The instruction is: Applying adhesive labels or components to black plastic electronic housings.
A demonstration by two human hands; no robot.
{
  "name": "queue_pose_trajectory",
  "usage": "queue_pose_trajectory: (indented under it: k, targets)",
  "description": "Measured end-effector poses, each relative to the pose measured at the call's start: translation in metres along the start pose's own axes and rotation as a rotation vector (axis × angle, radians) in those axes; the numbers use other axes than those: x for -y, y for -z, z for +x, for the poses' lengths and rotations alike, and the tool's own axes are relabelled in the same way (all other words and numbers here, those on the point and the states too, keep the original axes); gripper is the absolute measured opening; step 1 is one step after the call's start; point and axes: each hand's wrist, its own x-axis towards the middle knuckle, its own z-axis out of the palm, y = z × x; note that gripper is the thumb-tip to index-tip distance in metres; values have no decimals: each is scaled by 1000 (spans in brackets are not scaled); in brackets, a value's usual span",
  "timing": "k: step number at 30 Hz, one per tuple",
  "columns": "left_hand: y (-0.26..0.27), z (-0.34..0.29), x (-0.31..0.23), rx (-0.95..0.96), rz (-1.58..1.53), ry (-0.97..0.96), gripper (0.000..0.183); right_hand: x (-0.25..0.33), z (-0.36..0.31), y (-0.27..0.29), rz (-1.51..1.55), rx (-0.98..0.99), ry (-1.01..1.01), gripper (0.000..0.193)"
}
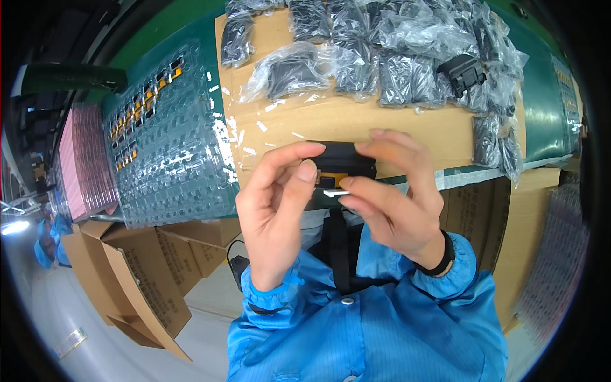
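Over the near edge of the cardboard sheet, I hold up a small black plastic housing [347, 155] with an orange and black piece [331, 179] showing on its near side. My left hand [272, 207] is closed on the left end of the housing, thumb and index finger gripping it. Between the thumb and index finger of my right hand [407, 200] is a small white strip [335, 192], just below the orange piece. Another raised finger of that hand touches the housing's right top. What lies behind the fingers is hidden.
Bagged black parts [356, 63] cover the far side of the cardboard sheet [261, 149], with an unbagged black part [463, 75] among them. Small white strips lie scattered left. Clear blister trays [172, 172] hold orange-black pieces. An open carton [137, 280] stands below left; stacked trays [554, 254] stand right.
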Motion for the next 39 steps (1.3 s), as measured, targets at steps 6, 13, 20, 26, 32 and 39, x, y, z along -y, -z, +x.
queue_pose_trajectory:
  k: [6,13,20,26,32,39]
  targets:
    - [-1,-3,-3,38,-28,-96,19,6,6,1,319,-111,-363,21]
    - [-6,-3,2,29,75,-124,24,16,13,10,349,-45,-539,17]
    - [-7,-4,9,-61,-171,-44,28,21,9,6,222,-125,-542,27]
    - [-8,-6,9,-57,-278,-87,41,37,-6,-1,1050,-71,-1064,17]
    - [-15,-6,6,-51,-318,-85,44,34,0,-13,1136,-221,-985,17]
    - [-28,-8,4,-164,-353,-47,41,42,11,-18,983,-300,-1009,14]
